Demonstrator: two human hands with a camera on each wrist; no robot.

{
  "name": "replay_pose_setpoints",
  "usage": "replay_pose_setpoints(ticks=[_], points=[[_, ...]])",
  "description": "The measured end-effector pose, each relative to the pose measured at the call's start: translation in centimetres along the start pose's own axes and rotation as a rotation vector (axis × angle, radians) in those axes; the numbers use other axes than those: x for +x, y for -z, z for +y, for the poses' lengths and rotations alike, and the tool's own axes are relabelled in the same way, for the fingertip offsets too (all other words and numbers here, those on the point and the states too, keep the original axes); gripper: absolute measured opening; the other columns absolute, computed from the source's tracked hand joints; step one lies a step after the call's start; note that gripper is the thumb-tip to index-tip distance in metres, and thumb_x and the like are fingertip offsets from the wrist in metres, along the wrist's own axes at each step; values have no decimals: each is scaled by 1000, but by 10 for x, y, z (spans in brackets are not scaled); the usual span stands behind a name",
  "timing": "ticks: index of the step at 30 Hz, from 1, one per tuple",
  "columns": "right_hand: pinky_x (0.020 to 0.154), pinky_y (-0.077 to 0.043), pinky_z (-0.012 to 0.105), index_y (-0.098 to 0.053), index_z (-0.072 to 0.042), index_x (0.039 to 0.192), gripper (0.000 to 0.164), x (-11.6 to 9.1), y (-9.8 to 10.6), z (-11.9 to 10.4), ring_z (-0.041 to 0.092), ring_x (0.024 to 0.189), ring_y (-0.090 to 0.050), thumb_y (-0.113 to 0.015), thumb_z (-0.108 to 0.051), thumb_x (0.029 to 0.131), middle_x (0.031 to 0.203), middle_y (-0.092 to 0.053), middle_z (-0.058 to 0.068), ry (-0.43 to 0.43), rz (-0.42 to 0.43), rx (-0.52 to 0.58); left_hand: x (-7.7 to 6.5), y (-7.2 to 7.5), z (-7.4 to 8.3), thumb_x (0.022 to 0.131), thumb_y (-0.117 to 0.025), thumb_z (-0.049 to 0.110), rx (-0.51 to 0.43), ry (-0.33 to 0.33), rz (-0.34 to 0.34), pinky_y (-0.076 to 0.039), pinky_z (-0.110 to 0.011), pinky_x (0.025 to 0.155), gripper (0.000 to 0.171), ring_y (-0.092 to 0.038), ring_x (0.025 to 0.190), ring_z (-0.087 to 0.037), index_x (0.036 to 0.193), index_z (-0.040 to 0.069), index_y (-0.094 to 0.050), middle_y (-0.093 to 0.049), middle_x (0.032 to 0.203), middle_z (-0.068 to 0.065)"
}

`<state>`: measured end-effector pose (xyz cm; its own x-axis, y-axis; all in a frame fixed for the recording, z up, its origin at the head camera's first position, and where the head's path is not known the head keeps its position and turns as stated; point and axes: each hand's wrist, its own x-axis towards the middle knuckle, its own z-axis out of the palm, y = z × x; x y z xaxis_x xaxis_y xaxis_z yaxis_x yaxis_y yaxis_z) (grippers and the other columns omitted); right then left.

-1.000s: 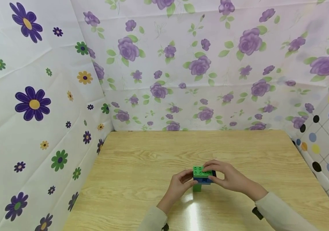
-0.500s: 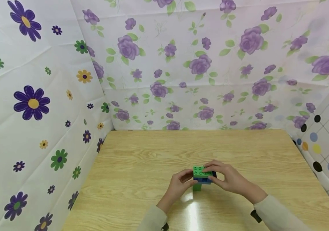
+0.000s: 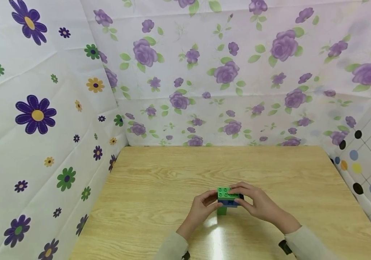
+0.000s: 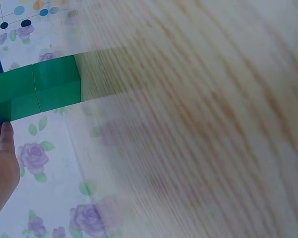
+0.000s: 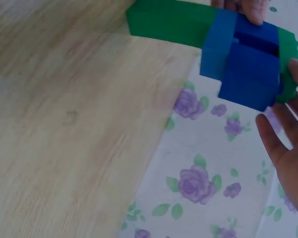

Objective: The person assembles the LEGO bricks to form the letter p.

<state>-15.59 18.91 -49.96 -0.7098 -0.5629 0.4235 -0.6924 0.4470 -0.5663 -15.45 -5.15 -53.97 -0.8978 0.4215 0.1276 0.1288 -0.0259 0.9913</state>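
A stack of toy building blocks stands upright on the table: a narrow green column (image 4: 58, 82) at the bottom, blue blocks (image 5: 251, 74) above it, and a studded green brick (image 3: 225, 195) on top. One blue block juts out sideways in the right wrist view. My left hand (image 3: 201, 209) holds the stack's left side at the level of the blue blocks, thumb in front and fingers behind. With the thumb at the front and fingers over the top, my right hand (image 3: 261, 204) grips the right end of the green top brick, covering some studs.
The wood-grain table (image 3: 152, 187) extends around the stack, with a bright reflection in front of it. Floral cloth (image 3: 178, 72) hangs behind the table's back edge. Patterned sheets stand along the left and right sides.
My right wrist and forearm have shifted slightly down and left, with the fingers still at the top brick. The left hand and the stack stay in place.
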Motion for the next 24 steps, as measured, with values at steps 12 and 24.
replay_pose_setpoints(ticks=[12, 24], points=[[94, -52, 38, -50, -17, 139, 54, -17, 3, 7, 12, 127, -47, -70, -10, 89, 137, -53, 3, -103, 66, 91, -1, -1, -1, 88, -69, 6, -23, 11, 10, -48, -27, 99, 41, -54, 121, -31, 128, 2, -58, -59, 127, -15], [91, -54, 38, -50, -7, 137, 48, -36, -11, 19, 12, 120, -51, -66, -8, 91, 131, -54, 10, -202, 119, 248, 3, 0, -27, 89, -68, 6, -64, 22, 19, -48, -26, 99, 42, -53, 121, -23, 129, 8, -59, -57, 127, -9]])
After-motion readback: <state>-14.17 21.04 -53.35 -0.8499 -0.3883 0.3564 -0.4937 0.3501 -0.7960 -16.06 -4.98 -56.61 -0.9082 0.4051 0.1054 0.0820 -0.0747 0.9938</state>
